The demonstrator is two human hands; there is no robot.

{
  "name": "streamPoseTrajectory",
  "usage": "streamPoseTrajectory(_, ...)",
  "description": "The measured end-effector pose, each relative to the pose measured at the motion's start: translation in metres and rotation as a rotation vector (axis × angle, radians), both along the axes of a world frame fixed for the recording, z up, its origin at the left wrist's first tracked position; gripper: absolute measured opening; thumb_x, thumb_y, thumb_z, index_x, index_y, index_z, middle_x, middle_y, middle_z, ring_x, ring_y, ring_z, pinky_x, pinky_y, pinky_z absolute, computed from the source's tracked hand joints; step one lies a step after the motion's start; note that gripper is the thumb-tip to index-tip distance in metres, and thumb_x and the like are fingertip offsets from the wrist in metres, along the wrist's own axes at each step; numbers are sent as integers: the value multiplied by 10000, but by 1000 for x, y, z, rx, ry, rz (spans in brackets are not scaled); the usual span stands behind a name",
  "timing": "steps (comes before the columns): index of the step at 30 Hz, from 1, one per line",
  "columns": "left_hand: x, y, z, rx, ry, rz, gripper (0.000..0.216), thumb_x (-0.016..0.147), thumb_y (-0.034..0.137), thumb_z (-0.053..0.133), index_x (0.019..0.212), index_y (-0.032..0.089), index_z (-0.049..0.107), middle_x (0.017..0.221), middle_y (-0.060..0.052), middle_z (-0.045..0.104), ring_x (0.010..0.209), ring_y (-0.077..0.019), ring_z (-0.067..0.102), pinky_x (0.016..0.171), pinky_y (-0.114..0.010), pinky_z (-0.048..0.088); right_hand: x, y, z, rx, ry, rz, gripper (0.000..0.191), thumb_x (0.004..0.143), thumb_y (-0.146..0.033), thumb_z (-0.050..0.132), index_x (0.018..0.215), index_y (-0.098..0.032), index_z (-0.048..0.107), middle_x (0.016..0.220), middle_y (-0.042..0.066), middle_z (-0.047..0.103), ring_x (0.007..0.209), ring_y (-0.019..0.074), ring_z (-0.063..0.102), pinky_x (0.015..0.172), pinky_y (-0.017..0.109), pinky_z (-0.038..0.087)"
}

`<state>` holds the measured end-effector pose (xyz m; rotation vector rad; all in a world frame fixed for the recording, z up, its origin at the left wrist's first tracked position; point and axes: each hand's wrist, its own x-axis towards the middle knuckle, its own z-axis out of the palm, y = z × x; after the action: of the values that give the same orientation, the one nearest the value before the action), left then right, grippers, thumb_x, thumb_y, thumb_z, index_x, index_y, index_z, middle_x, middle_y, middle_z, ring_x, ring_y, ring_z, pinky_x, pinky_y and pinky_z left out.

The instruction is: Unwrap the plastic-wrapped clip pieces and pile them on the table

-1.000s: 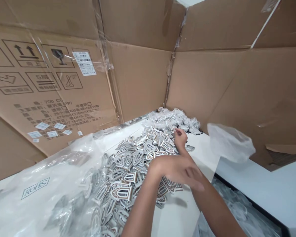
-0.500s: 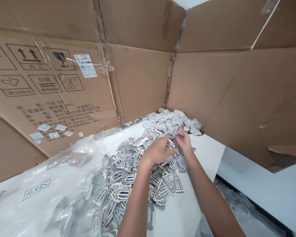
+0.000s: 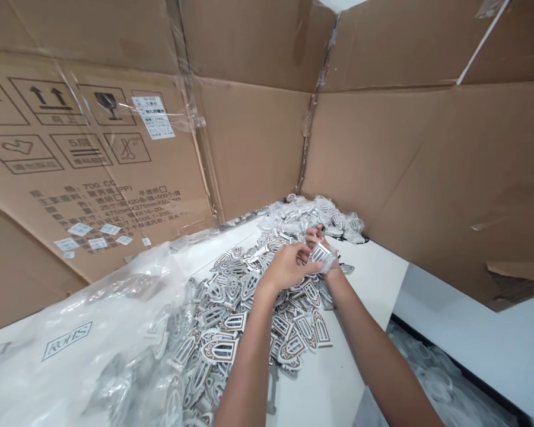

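A small arched, window-shaped piece in a clear plastic bag (image 3: 323,256) is between my hands, above the far end of the loose pile. My left hand (image 3: 281,271) pinches its near left edge, with the thumb under it and the fingers curled. My right hand (image 3: 333,270) is closed around it from behind, fingers bent upward; the bag hides part of the palm. Beneath my hands spreads a heap of loose arched pieces (image 3: 231,296), grey-white with brown scroll patterns. Just beyond my right hand lies a heap of bagged pieces (image 3: 293,216).
Tall cardboard walls (image 3: 253,142) enclose the back and both sides of the white table (image 3: 324,385). A large clear plastic bag (image 3: 102,320) marked ROHS covers the left. Crumpled clear plastic (image 3: 436,379) sits below the table's right edge.
The bagged piece has turned up into clear view between my hands. My right hand has rotated, its fingers now curled behind it. The left thumb and fingers have closed on its edge.
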<state>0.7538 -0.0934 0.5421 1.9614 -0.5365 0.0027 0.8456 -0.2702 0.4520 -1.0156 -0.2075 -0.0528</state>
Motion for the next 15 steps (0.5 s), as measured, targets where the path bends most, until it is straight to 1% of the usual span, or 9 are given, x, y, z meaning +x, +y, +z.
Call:
streamPoseTrajectory(1,0,-1,-1,10,-12,2,260,866,433,840,966,206,763,885,-21,766,777,-187,676,762,-328,518,1,1,-1,24,9,31,513,717,-616,854,1123,-350,689,1084,42,660,904,268,627,742,406,586)
streamPoseTrajectory(3,0,-3,-3,4,-28,-12,180,895,380,796,904,206,749,864,-21,772,793,-190,692,772,-319,515,1,2,-1,13,26,55,538,709,-616,846,1142,-338,688,1068,41,655,892,268,619,742,414,583)
streamPoseTrajectory(6,1,-6,-4,-44,-37,-32,146,929,331,732,843,213,727,824,-9,764,782,-180,691,769,-299,505,3,3,-1,-15,38,47,541,709,-627,848,1134,-331,691,1050,44,657,923,282,622,826,448,597)
streamPoseTrajectory(10,3,-6,-5,-131,-44,-7,179,908,351,753,807,207,715,787,4,739,719,-155,640,716,-275,474,1,3,3,-32,47,46,468,756,-603,799,1124,-329,705,1078,52,692,1015,303,670,933,485,604)
streamPoseTrajectory(13,6,-3,-6,-199,-33,69,149,897,329,748,833,194,746,765,0,739,678,-141,622,689,-267,468,-1,5,9,10,42,70,436,794,-552,764,1148,-301,718,1137,72,741,1177,326,698,1016,513,600)
streamPoseTrajectory(15,9,0,-6,-234,-26,181,133,888,310,743,841,188,762,736,-3,736,650,-139,617,674,-267,473,-1,6,12,53,29,76,418,849,-540,730,1174,-277,728,1199,93,763,1266,327,691,1073,522,584)
